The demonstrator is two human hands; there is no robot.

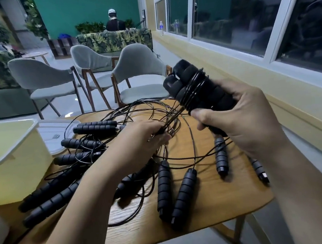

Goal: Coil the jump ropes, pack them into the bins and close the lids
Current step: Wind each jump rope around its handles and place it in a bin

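Our right hand (249, 114) is clamped round a bundle of handles (202, 91), black ribbed foam held up above the table's far right edge. We cannot count the handles in it. Thin black cord (193, 88) is wound several turns round the bundle. Its free strands run down to our left hand (144, 137), which pinches them between curled fingers over the middle of the table (212, 210).

Below, the other jump ropes (155, 110) lie in one tangle across the wooden top. We count eleven loose handles (184, 195) spread from the left edge to the right edge, some partly hidden under our left forearm. One open pale bin (13, 154) stands at the left edge, with one white lid (56, 135) lying flat just behind it.

Beyond the far edge stand three grey chairs (41, 74). Farther back a person (114, 22) sits facing away. A window (225, 19) runs along the right, with a bottle (161, 27) on its sill, the label too small to read.
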